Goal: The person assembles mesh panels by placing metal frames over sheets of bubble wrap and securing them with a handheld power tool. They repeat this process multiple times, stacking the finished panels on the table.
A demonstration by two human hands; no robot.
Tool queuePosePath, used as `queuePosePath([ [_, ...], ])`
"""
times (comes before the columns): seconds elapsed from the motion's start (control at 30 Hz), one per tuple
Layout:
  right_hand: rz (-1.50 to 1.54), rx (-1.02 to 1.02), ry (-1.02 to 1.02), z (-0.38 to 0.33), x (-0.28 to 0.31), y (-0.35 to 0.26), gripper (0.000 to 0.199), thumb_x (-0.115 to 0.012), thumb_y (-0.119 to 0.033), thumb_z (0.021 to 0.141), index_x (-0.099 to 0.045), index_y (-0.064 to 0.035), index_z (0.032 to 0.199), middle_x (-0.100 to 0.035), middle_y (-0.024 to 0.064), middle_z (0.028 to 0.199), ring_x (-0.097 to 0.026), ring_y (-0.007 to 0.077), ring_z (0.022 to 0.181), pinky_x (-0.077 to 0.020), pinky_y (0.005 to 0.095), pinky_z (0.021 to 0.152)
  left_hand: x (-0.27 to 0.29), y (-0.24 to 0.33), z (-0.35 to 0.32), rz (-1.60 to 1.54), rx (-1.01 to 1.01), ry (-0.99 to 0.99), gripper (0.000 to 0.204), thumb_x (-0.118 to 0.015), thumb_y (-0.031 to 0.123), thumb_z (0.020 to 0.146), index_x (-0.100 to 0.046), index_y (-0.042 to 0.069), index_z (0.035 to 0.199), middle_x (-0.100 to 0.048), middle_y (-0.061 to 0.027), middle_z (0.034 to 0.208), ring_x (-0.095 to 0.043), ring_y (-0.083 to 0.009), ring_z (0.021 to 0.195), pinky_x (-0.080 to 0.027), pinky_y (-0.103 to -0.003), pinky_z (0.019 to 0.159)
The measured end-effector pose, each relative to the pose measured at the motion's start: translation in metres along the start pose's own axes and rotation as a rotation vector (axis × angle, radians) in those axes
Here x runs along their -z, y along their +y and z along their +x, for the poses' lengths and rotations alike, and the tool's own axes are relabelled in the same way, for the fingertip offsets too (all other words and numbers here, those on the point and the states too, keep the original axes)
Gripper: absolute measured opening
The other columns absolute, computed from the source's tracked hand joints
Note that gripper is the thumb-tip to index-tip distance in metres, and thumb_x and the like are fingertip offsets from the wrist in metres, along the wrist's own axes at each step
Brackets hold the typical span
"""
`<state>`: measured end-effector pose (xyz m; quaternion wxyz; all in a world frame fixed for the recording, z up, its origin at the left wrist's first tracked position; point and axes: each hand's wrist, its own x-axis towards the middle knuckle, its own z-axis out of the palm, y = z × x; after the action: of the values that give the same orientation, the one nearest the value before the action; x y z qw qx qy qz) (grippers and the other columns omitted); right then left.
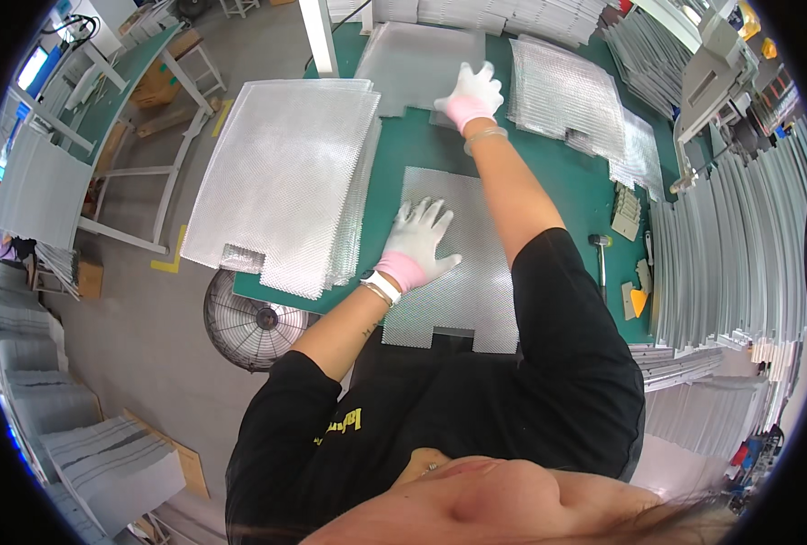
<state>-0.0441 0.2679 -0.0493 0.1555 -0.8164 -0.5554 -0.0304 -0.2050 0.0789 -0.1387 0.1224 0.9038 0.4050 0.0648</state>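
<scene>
Both my hands wear white gloves with pink cuffs. My left hand point(419, 239) lies with spread fingers on a silvery mesh sheet point(463, 300), whose notched edge is toward me at the table's front. My right hand point(473, 94) reaches to the far side, fingers apart, over the right edge of another mesh sheet point(413, 64) that lies flat there. Whether its palm touches that sheet I cannot tell. To the left rests a stack of notched mesh sheets point(281, 163), its front part jutting past the table edge.
The table top point(558, 191) is green. At the far right sits another stack of mesh sheets point(567, 91). Along the right edge lie a mallet point(602, 263), a scraper with an orange part point(638, 302) and grey blocks point(626, 211). A floor fan point(263, 318) stands at the left below.
</scene>
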Motion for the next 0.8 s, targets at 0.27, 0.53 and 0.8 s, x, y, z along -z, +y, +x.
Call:
queuePosePath([
  [0.27, 0.973, -0.077, -0.048, 0.09, -0.048, 0.053, 0.072, -0.073, -0.021, 0.08, -0.046, -0.0005, 0.143, -0.058, 0.0233, 0.134, -0.061, 0.0306, 0.119, -0.0476, 0.0355, 0.103, 0.002, 0.003, 0.001, -0.003, -0.01, -0.005, 0.08, -0.058, 0.055, 0.09, -0.04, 0.006, 0.15, -0.032, -0.0166, 0.159, -0.025, -0.0318, 0.15, -0.016, -0.05, 0.123],
  [0.53, 0.932, 0.132, -0.058, 0.112, -0.011, 0.056, 0.05, -0.068, -0.024, 0.089, -0.059, 0.0021, 0.131, -0.069, 0.0152, 0.118, -0.065, 0.0218, 0.108, -0.0499, 0.0317, 0.094, -0.005, -0.003, -0.001, -0.031, -0.022, 0.065, 0.079, -0.06, 0.054, 0.088, -0.043, 0.005, 0.147, -0.035, -0.0193, 0.156, -0.028, -0.0361, 0.148, -0.017, -0.051, 0.122],
  [0.8, 1.513, 0.23, -0.031, 0.093, 0.023, 0.063, 0.041, -0.062, -0.02, 0.098, -0.056, -0.0062, 0.136, -0.067, 0.0036, 0.121, -0.061, 0.0118, 0.105, -0.0492, 0.0271, 0.086, -0.008, -0.003, -0.003, -0.043, -0.035, 0.09, 0.078, -0.06, 0.053, 0.087, -0.044, 0.004, 0.146, -0.036, -0.0199, 0.155, -0.029, -0.0364, 0.147, -0.018, -0.052, 0.122],
])
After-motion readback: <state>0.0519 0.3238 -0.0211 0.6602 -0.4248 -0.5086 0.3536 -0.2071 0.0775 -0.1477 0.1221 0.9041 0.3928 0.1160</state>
